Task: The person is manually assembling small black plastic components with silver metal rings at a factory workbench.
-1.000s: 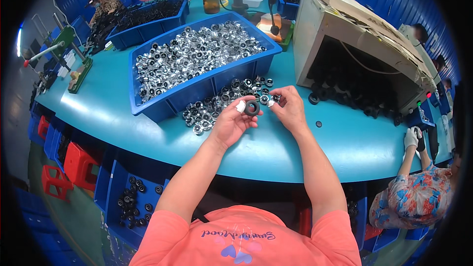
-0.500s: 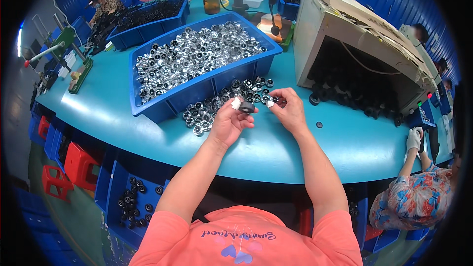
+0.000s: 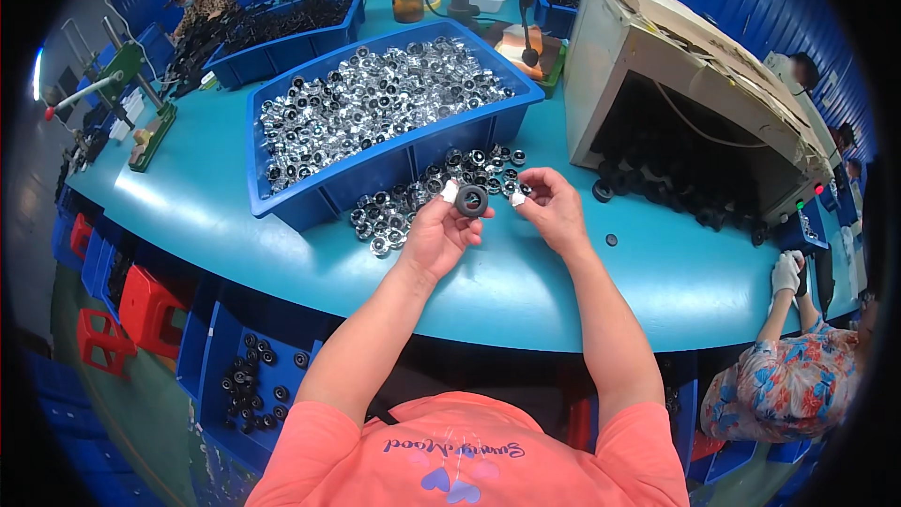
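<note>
My left hand (image 3: 439,233) holds a small black toy-like wheel (image 3: 472,201) between thumb and fingers, its round face and open centre turned up. White wrapping covers the tip of that thumb. Just right of it, my right hand (image 3: 554,214) is closed in a pinch, also with white wrapping on the thumb. A small dark, shiny piece shows at those fingertips, too covered to name. Behind both hands lies a loose pile of chrome wheel hubs with black centres (image 3: 380,223). A large blue bin (image 3: 324,211) full of the same hubs stands beyond the pile.
A pale box-shaped housing (image 3: 587,66) at the right has black wheels in its dark opening. One small black disc (image 3: 611,239) lies on the turquoise table (image 3: 507,305). A green hand press (image 3: 155,136) stands far left. Co-workers sit around the table.
The black wheel in my left hand has turned from edge-on to face-up, showing its centre. My right hand keeps its pinch in nearly the same place.
</note>
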`<act>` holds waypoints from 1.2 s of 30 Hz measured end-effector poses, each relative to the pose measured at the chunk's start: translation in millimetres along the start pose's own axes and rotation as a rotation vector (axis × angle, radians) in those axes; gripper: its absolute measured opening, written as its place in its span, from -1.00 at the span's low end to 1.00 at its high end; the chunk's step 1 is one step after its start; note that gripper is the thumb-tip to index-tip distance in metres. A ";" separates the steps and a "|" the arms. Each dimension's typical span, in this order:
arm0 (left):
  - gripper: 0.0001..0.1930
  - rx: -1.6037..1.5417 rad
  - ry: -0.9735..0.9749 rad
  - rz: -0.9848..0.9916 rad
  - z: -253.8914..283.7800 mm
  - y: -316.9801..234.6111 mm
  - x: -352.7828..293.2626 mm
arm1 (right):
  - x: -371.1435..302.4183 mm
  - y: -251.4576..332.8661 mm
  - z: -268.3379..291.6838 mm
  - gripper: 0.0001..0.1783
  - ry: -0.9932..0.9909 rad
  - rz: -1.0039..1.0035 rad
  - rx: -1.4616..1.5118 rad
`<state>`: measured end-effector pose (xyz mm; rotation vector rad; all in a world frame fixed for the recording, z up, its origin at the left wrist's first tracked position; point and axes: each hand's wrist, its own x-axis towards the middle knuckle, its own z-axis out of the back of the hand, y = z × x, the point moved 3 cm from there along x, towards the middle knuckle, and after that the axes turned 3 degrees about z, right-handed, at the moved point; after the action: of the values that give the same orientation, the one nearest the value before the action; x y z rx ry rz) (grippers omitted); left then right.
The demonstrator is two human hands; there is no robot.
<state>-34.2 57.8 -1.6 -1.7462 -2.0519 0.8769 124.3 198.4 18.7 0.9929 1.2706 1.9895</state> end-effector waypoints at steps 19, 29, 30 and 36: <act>-0.59 0.000 0.013 -0.028 5.4 1.0 1.0 | -15.6 40.5 -13.3 -0.63 0.211 -0.042 0.375; -0.74 -0.058 0.032 -0.044 -2.9 -2.8 -4.8 | -15.2 43.7 -12.8 -0.58 0.269 0.021 0.272; -0.74 -0.048 0.032 -0.046 -3.6 -3.3 -5.0 | -15.1 47.2 -12.6 -0.56 0.262 0.050 0.298; -0.81 -0.022 0.013 -0.052 -1.0 -1.6 -3.3 | -18.4 52.3 -13.4 -0.54 0.236 0.044 0.324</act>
<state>-34.1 54.7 0.7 -1.6967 -2.0964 0.8291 119.7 157.3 58.0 0.9577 1.7570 2.0199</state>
